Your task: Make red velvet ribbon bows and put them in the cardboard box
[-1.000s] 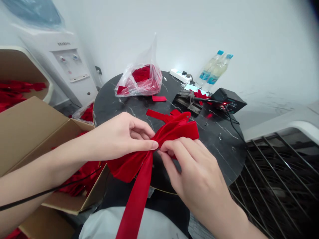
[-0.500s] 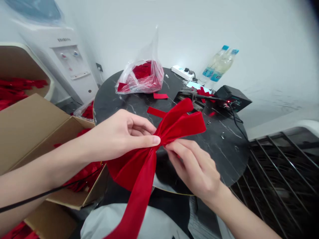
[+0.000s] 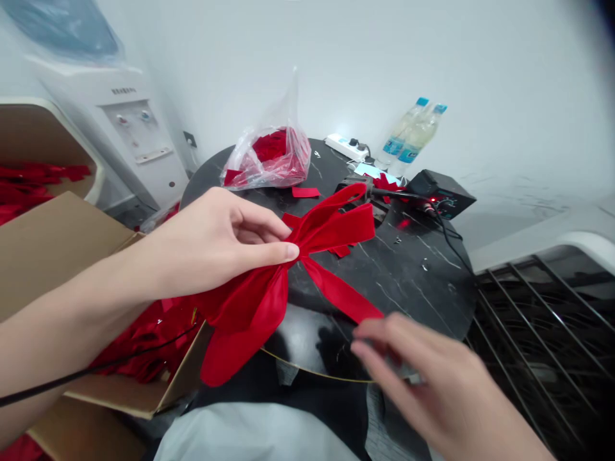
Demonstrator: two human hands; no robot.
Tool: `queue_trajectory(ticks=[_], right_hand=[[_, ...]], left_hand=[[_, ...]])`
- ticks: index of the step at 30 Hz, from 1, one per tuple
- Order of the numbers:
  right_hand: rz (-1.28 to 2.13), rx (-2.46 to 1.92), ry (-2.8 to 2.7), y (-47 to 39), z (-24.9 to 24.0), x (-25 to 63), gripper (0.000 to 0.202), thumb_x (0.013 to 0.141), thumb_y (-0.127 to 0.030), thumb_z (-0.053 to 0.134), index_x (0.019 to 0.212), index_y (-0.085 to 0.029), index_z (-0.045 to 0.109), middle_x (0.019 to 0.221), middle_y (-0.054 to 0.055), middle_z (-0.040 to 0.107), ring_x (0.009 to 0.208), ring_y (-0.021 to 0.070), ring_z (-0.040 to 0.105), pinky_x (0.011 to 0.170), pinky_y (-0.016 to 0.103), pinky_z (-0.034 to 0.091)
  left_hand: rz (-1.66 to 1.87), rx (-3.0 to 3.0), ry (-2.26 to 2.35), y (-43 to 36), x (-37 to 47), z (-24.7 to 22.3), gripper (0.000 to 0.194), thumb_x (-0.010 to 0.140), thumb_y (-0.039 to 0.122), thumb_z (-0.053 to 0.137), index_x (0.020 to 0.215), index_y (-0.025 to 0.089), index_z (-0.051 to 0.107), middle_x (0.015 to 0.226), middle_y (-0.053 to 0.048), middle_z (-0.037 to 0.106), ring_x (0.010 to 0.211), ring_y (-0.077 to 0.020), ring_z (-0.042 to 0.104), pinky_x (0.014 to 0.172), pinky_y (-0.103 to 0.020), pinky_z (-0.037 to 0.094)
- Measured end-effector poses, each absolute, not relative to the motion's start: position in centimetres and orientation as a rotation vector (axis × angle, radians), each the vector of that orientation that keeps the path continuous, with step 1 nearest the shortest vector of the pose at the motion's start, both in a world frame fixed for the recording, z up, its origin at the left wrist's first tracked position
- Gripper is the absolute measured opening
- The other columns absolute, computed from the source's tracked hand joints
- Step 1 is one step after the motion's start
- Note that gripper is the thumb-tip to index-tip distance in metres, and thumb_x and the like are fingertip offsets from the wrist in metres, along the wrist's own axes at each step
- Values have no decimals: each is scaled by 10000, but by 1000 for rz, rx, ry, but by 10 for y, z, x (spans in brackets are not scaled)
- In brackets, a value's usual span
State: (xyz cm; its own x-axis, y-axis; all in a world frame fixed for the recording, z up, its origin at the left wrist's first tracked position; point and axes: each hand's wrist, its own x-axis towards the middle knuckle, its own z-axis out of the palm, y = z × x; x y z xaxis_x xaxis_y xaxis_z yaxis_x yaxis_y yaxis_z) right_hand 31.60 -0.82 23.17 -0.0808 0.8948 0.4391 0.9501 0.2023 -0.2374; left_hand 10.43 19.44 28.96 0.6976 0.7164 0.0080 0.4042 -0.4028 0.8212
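A red velvet bow (image 3: 331, 224) is gathered at its middle, with loops toward the upper right and broad tails hanging to the lower left. My left hand (image 3: 230, 246) pinches that gathered middle between thumb and fingers. From there a narrower red strip (image 3: 339, 291) runs down to the right. At its far end is my right hand (image 3: 413, 365), smeared by motion; whether its fingers grip the strip I cannot make out. The bow is above the front of a round black marbled table (image 3: 408, 275).
Behind stand a plastic bag (image 3: 298, 157) of red pieces, a power strip (image 3: 346, 147), two bottles (image 3: 408, 144) and a black box (image 3: 442, 192) with a red light. An open carton (image 3: 62, 250) is at left, a metal rack (image 3: 538, 326) at right.
My right hand has moved from the bow's middle down and to the right, and a narrow strip now stretches toward it. The long lower tail has swung up and left. My left hand keeps its pinch.
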Motion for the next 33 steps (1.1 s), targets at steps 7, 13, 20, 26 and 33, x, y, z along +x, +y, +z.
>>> queue_trajectory(ticks=[7, 13, 20, 26, 33], right_hand=[[515, -1626, -1667, 40, 230, 313, 171, 1028, -348, 619, 1154, -304, 725, 1003, -38, 775, 859, 159, 732, 638, 219, 559], [409, -1872, -1749, 1, 232, 356, 266, 944, -502, 676, 981, -265, 792, 960, 21, 791, 804, 217, 741, 651, 277, 594], [490, -1521, -1296, 40, 243, 268, 229, 892, -400, 780, 1037, -226, 748, 820, -23, 778, 705, 158, 749, 645, 199, 604], [262, -1533, -1406, 68, 229, 244, 150, 1002, -237, 589, 1004, -211, 736, 784, -53, 733, 640, 125, 688, 605, 217, 522], [-121, -1439, -1472, 70, 227, 242, 117, 972, -163, 633, 1039, -189, 724, 946, -19, 770, 776, 140, 731, 780, 226, 562]], left_hand=[[441, 2227, 628, 203, 100, 305, 167, 814, 398, 801, 907, 272, 859, 694, 30, 764, 613, -125, 661, 529, -165, 488], [457, 2334, 761, 203, 96, 317, 263, 840, 450, 751, 927, 221, 849, 620, 24, 718, 551, -116, 606, 487, -179, 448], [603, 2444, 780, 191, 111, 311, 245, 862, 426, 725, 894, 213, 841, 768, 1, 797, 635, -137, 668, 599, -223, 525], [577, 2381, 741, 190, 105, 307, 188, 852, 413, 751, 896, 250, 835, 785, 34, 812, 684, -141, 739, 595, -197, 555], [607, 2342, 753, 192, 104, 304, 163, 864, 391, 740, 863, 247, 818, 773, 36, 808, 671, -130, 747, 611, -196, 572]])
